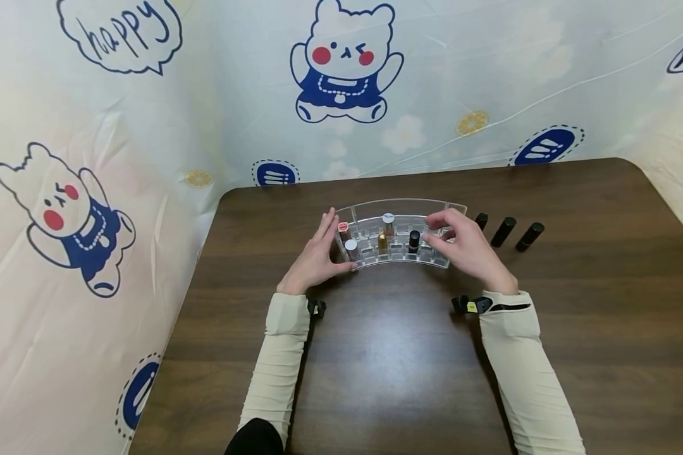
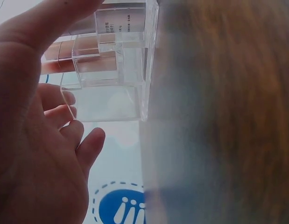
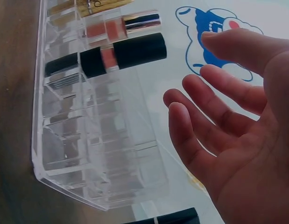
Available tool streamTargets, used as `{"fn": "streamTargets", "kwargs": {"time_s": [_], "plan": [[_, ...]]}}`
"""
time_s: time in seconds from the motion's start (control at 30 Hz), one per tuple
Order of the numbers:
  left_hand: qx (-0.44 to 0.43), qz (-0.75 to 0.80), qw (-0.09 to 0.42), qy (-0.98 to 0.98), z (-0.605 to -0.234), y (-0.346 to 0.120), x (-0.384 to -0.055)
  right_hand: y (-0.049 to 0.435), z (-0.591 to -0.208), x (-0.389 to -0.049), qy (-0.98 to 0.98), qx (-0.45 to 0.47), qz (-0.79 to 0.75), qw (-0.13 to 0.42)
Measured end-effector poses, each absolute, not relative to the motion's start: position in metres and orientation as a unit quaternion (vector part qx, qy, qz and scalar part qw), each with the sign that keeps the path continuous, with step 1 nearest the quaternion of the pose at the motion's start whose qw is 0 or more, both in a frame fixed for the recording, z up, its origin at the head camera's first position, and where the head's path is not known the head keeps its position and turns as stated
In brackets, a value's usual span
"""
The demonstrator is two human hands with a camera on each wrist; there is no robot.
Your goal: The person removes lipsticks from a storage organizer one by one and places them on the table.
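A clear, curved acrylic lipstick organizer (image 1: 401, 259) stands on the table. My left hand (image 1: 314, 256) rests along its left end, fingers straight at the side and thumb at the front corner. Close over the right part hovers my right hand (image 1: 463, 246), fingers loosely bent and holding nothing. Just left of it, a black lipstick tube (image 3: 139, 50) stands upright in a slot. Also slotted are a gold tube (image 1: 382, 244), a silver-capped tube (image 1: 388, 221), a white-topped tube (image 1: 351, 248) and a red-topped one (image 1: 343, 229).
Three black tubes lie to the right of the organizer: a near-hidden one (image 1: 481, 220) by the right hand, a middle one (image 1: 503, 232) and an outer one (image 1: 530, 237). Behind the brown table (image 1: 387, 341) hangs a printed cloth (image 1: 467, 69).
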State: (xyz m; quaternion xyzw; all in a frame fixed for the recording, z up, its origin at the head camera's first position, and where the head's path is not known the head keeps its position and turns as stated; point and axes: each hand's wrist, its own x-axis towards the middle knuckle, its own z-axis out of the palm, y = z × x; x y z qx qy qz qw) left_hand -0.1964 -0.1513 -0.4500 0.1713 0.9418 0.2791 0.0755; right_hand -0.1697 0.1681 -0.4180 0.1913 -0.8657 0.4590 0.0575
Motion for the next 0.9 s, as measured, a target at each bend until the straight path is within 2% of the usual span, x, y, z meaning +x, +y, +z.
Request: {"fn": "streamTargets", "kwargs": {"time_s": [0.4,0.9], "plan": [[0.169,0.287,0.076,0.940,-0.452,-0.150,-0.199,0.162,-0.429,-0.178,-0.869,0.179,0.461,0.019],[0.173,0.288,0.075,0.939,-0.450,-0.151,-0.198,0.154,-0.432,-0.177,-0.867,0.173,0.467,0.004]]}}
